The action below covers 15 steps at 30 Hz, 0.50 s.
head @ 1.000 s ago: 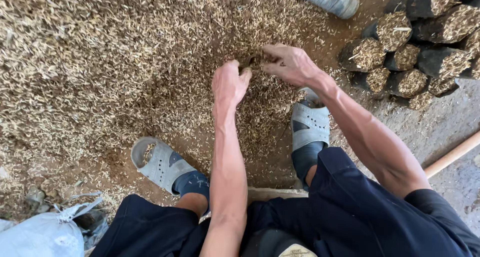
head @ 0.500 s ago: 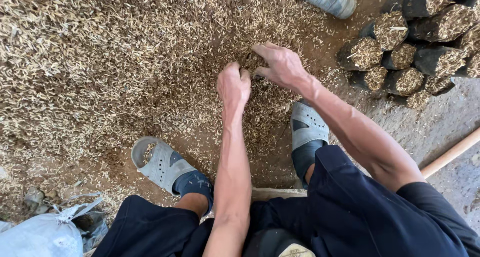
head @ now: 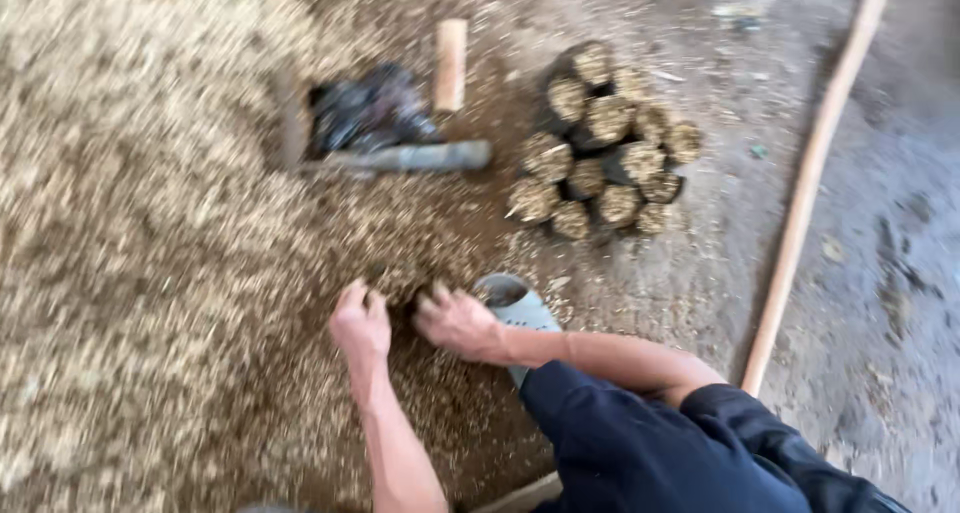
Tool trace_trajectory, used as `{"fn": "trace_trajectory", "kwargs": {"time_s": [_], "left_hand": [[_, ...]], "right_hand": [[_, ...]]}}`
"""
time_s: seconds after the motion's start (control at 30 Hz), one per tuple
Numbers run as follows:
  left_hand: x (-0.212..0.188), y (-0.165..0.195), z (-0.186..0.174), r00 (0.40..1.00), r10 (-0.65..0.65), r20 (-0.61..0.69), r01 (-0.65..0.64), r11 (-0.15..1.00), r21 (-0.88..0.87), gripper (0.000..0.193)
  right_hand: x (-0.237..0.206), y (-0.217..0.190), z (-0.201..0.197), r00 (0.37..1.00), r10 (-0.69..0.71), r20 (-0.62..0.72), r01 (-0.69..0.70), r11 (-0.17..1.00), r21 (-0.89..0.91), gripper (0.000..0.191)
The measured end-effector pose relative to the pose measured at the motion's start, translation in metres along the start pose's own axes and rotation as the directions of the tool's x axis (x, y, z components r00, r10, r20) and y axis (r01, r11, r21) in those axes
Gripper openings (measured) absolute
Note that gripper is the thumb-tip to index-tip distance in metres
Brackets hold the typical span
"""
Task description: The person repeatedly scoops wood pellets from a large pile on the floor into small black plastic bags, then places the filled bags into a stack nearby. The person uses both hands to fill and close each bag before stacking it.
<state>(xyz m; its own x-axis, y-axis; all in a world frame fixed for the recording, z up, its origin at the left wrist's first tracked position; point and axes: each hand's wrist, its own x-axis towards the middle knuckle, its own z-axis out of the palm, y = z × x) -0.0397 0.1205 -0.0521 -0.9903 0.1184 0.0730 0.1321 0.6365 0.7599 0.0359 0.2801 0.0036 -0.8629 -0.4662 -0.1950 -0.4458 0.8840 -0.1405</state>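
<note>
while the left hand [head: 360, 323] and the right hand [head: 458, 321] are digging side by side into the husk mix [head: 150, 273] on the ground, both are cupped and gathering it, fingers half buried. it is better to be scooping from the loose edge, near the filled black bags [head: 600, 143]. the view is blurring, so the fingers' grip is hard to tell; the grey sandal [head: 515, 308] is partly hidden.

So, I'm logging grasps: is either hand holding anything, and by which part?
It cannot be told. Left hand and right hand press into the loose husk pile; the blur hides any grip.
</note>
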Motion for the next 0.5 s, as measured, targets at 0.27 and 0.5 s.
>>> {"fn": "trace_trajectory", "kwargs": {"time_s": [0.27, 0.5], "left_hand": [[-0.005, 0.019, -0.009, 0.945, -0.318, 0.074, 0.325, 0.934, -0.146, 0.036], [-0.009, 0.035, -0.008, 0.85, -0.502, 0.16, 0.523, 0.842, -0.135, 0.031]], "right_hand": [[0.001, 0.028, 0.027, 0.994, 0.112, 0.014, -0.109, 0.922, 0.371, 0.029], [0.003, 0.055, 0.002, 0.851, 0.396, 0.345, -0.469, 0.276, 0.839, 0.044]]}}
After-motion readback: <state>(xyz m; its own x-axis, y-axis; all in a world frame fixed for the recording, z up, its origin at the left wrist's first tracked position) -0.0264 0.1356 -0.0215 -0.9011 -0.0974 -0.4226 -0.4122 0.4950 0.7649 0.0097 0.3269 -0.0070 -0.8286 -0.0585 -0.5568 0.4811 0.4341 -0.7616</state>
